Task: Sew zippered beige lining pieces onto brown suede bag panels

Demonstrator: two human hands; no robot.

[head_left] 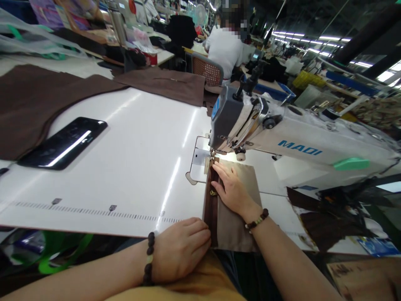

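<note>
- My right hand lies on the cloth, fingers spread flat, thumb apart from the forefinger, clamped on nothing.
- My left hand is curled at the cloth's near left edge, fingers together; the thumb is hidden, so I cannot tell whether I pinch it.
- The cloth lies on the table, partly over its near edge, its far left corner at the needle area of the machine.
- A dark strip runs along its left side, a metal pull on it beside my right thumb.
- Well to the left, a phone overlaps brown fabric.
</note>
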